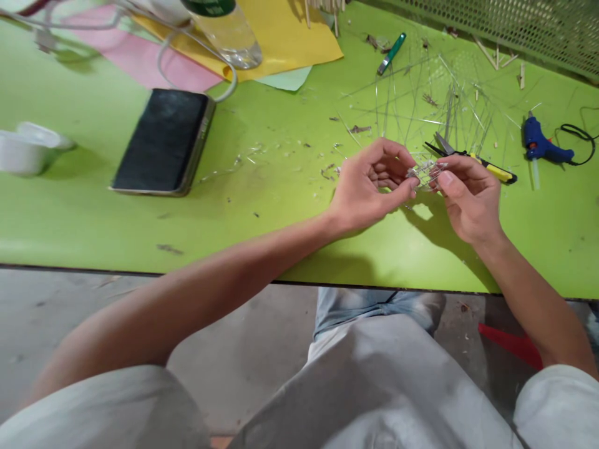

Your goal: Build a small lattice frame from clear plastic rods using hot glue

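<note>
A small frame of thin silvery wires is held between my two hands, just above the green table. My left hand pinches its left end between thumb and fingers. At its right end, my right hand grips it with thumb and fingertips. Scissors or pliers with dark blades and a yellow-and-black cutter lie just behind my right hand. Many loose thin wires are scattered beyond both hands.
A blue glue gun lies at the right, a green-handled tool at the back. To the left are a dark phone-like device, a white container, a bottle, a white cable and coloured paper. Perforated metal borders the back right.
</note>
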`<state>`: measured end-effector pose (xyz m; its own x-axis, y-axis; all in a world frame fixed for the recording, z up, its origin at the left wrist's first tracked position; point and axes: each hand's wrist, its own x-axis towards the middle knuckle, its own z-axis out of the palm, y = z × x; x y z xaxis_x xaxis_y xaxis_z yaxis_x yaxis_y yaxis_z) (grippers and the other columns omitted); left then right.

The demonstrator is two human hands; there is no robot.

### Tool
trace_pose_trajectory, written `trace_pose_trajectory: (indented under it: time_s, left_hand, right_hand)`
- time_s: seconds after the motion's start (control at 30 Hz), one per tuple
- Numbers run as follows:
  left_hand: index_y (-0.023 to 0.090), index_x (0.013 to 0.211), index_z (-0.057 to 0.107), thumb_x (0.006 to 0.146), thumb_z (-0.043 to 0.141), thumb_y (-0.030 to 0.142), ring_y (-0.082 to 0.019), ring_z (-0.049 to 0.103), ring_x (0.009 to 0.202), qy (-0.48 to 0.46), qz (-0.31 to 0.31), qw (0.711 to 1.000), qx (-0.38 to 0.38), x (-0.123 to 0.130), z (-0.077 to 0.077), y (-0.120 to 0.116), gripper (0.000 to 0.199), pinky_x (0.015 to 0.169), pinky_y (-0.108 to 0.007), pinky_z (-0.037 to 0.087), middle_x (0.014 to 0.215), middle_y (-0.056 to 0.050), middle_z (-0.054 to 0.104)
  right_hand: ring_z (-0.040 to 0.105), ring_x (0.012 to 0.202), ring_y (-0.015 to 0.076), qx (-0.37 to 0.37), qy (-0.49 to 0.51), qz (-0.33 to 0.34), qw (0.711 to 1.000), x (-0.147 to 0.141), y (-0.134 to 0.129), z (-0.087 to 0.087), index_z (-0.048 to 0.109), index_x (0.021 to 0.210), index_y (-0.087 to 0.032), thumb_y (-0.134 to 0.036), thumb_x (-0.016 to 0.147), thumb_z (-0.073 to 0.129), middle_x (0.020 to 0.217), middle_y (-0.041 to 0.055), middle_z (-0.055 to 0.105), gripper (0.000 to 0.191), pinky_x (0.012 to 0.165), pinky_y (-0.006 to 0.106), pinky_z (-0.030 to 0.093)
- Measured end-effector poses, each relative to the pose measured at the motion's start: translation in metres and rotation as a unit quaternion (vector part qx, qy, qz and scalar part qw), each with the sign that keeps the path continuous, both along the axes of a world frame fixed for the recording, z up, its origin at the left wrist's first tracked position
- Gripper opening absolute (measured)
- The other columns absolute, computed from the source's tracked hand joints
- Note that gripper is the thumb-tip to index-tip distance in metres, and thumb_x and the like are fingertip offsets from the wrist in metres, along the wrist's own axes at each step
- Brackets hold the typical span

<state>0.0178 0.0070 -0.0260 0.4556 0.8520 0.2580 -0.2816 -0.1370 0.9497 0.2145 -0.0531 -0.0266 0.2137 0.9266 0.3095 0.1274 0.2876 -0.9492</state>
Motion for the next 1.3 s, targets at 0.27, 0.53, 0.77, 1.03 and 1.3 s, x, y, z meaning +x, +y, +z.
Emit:
trace_pose_trajectory:
  time_s: [0.27,0.53,0.77,1.03,1.3]
  left_hand:
    - [0.026,0.121,0.087,0.090,0.093,0.027,-0.013,0.080,0.077,0.027,0.005,0.998,0.056,-0.001,0.000,-0.004,0.031,0.076,-0.025,0.066,0.088,0.000,0.085]
    - [0.025,0.117,0.093,0.097,0.087,0.028,-0.013,0.080,0.076,0.037,0.043,0.995,0.076,0.000,-0.002,-0.008,0.021,0.077,-0.025,0.067,0.092,-0.002,0.089]
    - [0.025,0.119,0.092,0.096,0.087,0.030,-0.012,0.080,0.075,0.027,0.047,0.993,0.104,0.002,-0.008,-0.007,0.024,0.073,-0.023,0.067,0.094,-0.002,0.090]
    - [0.027,0.119,0.091,0.097,0.087,0.022,-0.013,0.082,0.075,-0.007,0.035,0.994,0.099,0.003,-0.011,-0.007,0.022,0.069,-0.022,0.066,0.090,-0.001,0.089]
    - [0.021,0.116,0.088,0.096,0.086,0.019,-0.013,0.085,0.074,0.004,0.037,0.996,0.077,0.006,-0.010,-0.011,0.021,0.066,-0.017,0.066,0.083,0.000,0.085]
  right_hand:
    - [0.078,0.081,0.0160,0.013,0.050,0.007,0.999,-0.003,0.000,0.000,0.087,0.103,-0.035,-0.067,0.088,0.098,0.096,-0.0023,0.084,0.037,0.078,0.034,0.071]
    - [0.077,0.083,0.0151,0.003,0.090,0.022,0.996,-0.005,-0.001,-0.002,0.089,0.100,-0.035,-0.060,0.086,0.101,0.093,-0.0033,0.083,0.031,0.081,0.033,0.070]
    - [0.078,0.085,0.0153,-0.009,0.109,0.017,0.994,-0.012,-0.003,-0.004,0.087,0.099,-0.035,-0.063,0.083,0.103,0.093,-0.0041,0.082,0.036,0.081,0.031,0.069]
    - [0.075,0.083,0.0134,0.002,0.106,-0.004,0.994,-0.014,-0.003,-0.004,0.088,0.095,-0.035,-0.061,0.083,0.103,0.091,-0.0048,0.081,0.032,0.077,0.028,0.066]
    - [0.074,0.083,0.0150,-0.003,0.136,-0.003,0.991,-0.015,0.000,-0.009,0.083,0.093,-0.034,-0.062,0.081,0.104,0.090,-0.0047,0.078,0.037,0.083,0.033,0.067]
